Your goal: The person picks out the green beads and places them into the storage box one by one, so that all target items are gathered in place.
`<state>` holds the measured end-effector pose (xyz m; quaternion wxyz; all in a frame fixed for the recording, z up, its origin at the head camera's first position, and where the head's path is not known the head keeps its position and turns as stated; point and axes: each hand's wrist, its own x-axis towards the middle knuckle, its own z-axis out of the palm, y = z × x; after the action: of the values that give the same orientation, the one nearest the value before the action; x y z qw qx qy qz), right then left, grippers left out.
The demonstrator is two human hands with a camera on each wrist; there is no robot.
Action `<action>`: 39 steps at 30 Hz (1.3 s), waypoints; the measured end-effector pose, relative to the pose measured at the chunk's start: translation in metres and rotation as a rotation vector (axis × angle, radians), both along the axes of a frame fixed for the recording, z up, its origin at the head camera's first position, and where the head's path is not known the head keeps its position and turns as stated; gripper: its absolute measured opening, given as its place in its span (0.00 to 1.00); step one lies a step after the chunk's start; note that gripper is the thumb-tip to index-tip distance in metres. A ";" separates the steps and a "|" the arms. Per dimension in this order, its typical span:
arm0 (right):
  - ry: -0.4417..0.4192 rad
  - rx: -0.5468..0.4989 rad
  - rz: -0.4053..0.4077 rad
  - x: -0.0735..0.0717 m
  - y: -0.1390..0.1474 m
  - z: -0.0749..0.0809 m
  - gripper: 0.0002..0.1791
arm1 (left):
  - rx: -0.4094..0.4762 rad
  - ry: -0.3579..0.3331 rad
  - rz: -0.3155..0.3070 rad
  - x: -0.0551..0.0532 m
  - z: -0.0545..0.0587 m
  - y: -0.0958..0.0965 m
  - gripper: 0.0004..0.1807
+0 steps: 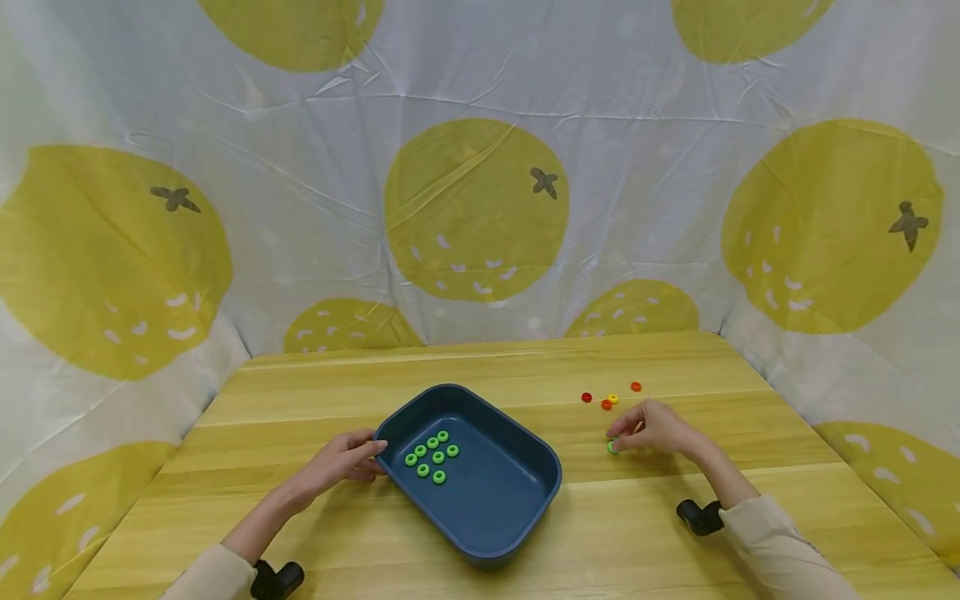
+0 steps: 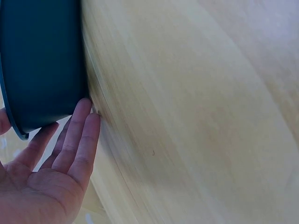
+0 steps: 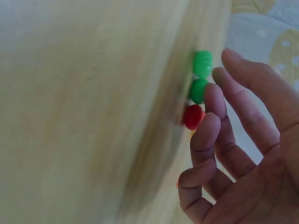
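My left hand (image 1: 341,467) holds the left corner of a deep dark-blue rectangular tray (image 1: 498,496), thumb over the rim and fingers against the outside. In the left wrist view the fingers (image 2: 77,135) lie against the outer wall of the tray (image 2: 42,60). Several small green rings (image 1: 438,457) lie on the tray's left part. To the right of the tray, my right hand (image 1: 656,429) is low over the table by a green ring (image 1: 612,447), partly hidden by the thumb. The right wrist view shows two green rings (image 3: 202,64) beyond the parted fingertips of the right hand (image 3: 247,135).
Beyond the right hand lie a dark red ring (image 1: 587,397), a yellow ring (image 1: 613,399) and two orange-red rings (image 1: 636,387) on the wooden table (image 1: 315,392). A white curtain (image 1: 637,208) with yellow fruit prints surrounds the table's back and sides.
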<state>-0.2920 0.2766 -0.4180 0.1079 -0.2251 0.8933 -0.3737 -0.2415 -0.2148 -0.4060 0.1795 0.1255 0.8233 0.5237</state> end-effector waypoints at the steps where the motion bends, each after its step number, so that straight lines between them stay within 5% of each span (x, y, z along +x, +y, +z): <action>1: 0.002 0.004 0.000 0.000 0.000 -0.002 0.11 | -0.002 0.000 0.001 0.000 0.000 0.000 0.31; 19: 0.147 0.019 -0.012 0.003 0.002 0.000 0.07 | -0.001 -0.006 0.005 0.002 -0.001 0.001 0.30; 28: 0.174 0.052 -0.010 -0.009 -0.012 0.033 0.09 | 0.006 -0.004 0.003 0.003 0.000 0.000 0.31; 39: 0.167 0.038 0.068 -0.019 -0.082 0.080 0.10 | 0.002 -0.005 0.008 0.003 0.000 0.001 0.32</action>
<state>-0.3112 0.1946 -0.3377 0.0498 -0.2838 0.8979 -0.3328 -0.2389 -0.2140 -0.4060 0.1796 0.1211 0.8227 0.5256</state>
